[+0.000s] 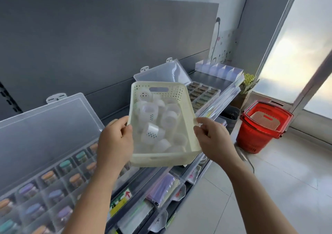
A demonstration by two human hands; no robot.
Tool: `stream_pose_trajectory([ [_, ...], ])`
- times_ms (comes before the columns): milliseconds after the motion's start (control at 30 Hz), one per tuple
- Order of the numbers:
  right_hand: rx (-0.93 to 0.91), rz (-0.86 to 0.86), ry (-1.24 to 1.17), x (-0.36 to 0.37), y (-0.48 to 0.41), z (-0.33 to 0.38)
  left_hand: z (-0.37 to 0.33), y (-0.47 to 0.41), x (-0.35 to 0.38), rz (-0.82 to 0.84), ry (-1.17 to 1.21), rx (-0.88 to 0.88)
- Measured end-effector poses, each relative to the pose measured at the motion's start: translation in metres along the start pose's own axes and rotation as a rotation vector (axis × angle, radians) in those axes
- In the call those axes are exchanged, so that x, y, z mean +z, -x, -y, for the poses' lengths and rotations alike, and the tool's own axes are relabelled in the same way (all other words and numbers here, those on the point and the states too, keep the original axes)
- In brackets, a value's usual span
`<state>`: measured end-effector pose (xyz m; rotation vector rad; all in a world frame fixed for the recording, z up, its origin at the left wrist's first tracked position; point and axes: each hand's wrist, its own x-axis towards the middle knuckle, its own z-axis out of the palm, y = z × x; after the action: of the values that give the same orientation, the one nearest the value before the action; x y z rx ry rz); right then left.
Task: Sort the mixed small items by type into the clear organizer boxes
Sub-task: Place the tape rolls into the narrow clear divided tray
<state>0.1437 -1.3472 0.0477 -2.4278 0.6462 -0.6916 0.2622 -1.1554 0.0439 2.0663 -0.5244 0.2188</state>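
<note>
Rolls (pixel 152 133) may slide, so keep the basket (pixel 161 159) level while your left hand (pixel 115 140) and right hand (pixel 212 140) pinch its side rims.

Shelf (pixel 204 77) carries near organizer box (pixel 45 188), far organizer box (pixel 203 93), lids up; divider tray (pixel 219 70) at end.

Red shopping basket (pixel 251 138) on pale floor (pixel 287 179) beside frosted window (pixel 296 54)

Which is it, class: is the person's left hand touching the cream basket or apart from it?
Touching. The head view shows the left hand gripping the cream basket at its left rim, thumb curled over the edge.
</note>
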Motion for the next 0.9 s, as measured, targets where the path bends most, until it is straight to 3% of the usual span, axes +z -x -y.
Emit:
stream_pose_trajectory([
  [433,-0.011,-0.028,0.006,-0.073,-0.146,-0.160,-0.086,-0.085,0.191,0.054,0.121,-0.015],
  [900,-0.012,0.009,0.049,-0.083,-0.328,-0.300,-0.133,-0.214,0.370,0.022,0.147,-0.066],
])
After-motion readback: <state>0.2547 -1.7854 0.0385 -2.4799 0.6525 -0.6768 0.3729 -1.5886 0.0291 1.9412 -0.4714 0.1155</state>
